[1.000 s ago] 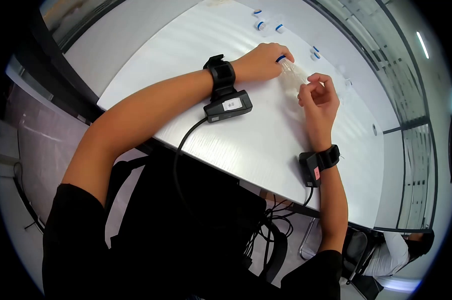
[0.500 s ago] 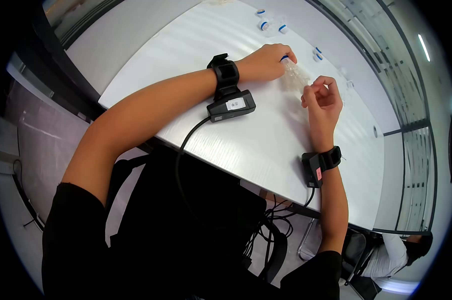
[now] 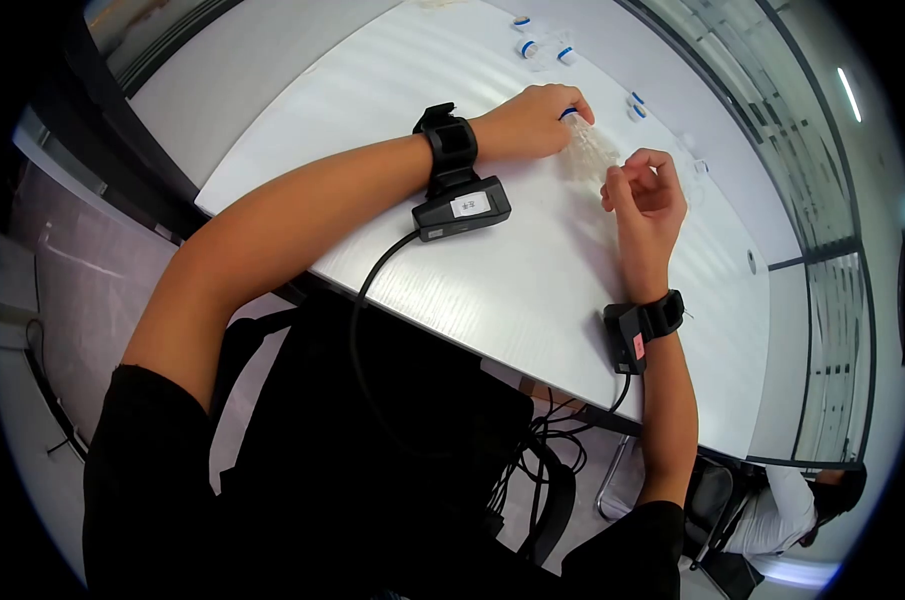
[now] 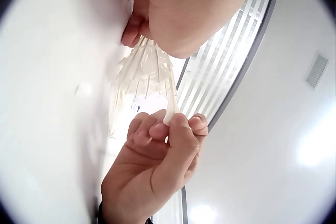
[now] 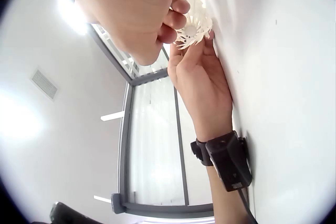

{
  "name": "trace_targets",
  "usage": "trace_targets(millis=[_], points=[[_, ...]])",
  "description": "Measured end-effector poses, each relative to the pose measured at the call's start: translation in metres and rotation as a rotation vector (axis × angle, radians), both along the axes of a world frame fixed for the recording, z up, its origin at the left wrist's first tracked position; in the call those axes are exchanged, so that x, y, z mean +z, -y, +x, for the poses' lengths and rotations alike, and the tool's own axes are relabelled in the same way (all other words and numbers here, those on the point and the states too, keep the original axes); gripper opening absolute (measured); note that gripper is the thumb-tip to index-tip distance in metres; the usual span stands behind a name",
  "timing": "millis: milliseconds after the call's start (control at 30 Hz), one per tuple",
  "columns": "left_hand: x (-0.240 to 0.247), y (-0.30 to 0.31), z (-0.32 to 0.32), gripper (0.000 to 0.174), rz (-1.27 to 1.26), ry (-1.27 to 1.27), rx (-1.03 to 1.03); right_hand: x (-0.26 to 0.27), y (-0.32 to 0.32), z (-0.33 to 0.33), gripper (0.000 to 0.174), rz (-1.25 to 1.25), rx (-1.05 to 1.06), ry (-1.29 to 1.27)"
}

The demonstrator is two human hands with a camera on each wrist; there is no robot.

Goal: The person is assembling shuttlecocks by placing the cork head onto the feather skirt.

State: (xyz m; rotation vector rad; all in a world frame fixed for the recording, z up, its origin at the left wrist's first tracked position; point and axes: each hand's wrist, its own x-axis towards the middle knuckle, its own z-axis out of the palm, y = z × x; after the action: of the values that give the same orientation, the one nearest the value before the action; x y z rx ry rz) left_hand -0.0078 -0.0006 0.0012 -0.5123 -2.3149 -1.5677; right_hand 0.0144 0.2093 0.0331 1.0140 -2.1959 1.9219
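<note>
While both hands point(image 3: 524, 125) point(image 3: 652, 215) pinch a blue-banded shuttlecock point(image 3: 589, 150), the left wrist device point(image 3: 442, 218) bears a tiny, unreadable white label point(image 3: 470, 204).

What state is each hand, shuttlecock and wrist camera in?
Held shuttlecock: off the others, skirt flared.
Left hand: curled round its blue-banded end.
Right hand: pinching one feather.
Feather: end pinched; whether loosened, cannot tell.
Other shuttlecocks: resting on the table.
Wrist cameras: strapped on.
</note>
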Motion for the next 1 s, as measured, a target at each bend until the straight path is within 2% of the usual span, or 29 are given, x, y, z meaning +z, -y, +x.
trace_targets(millis=[67, 367, 533, 767, 1000], points=[[0.0044, 0.002, 0.0028, 0.039, -0.004, 0.09, -0.007, 0.0008, 0.0011, 0.0015, 0.015, 0.013, -0.015, -0.001], [0.0056, 0.0012, 0.0056, 0.038, 0.015, 0.066, -0.011, -0.0003, 0.0013, 0.0003, 0.015, 0.005, -0.055, -0.04], [0.003, 0.0011, 0.0034, 0.036, -0.025, -0.045, -0.015, -0.0011, 0.002, -0.0003, 0.014, 0.031, -0.053, -0.078], [0.0043, 0.0016, 0.005, 0.032, -0.096, -0.048, -0.007, -0.0008, 0.0025, 0.0034, 0.013, 0.115, -0.112, -0.156], [0.0062, 0.0017, 0.0057, 0.034, -0.126, -0.122, 0.003, -0.0013, 0.0041, 0.0033, 0.013, 0.098, -0.122, -0.185]])
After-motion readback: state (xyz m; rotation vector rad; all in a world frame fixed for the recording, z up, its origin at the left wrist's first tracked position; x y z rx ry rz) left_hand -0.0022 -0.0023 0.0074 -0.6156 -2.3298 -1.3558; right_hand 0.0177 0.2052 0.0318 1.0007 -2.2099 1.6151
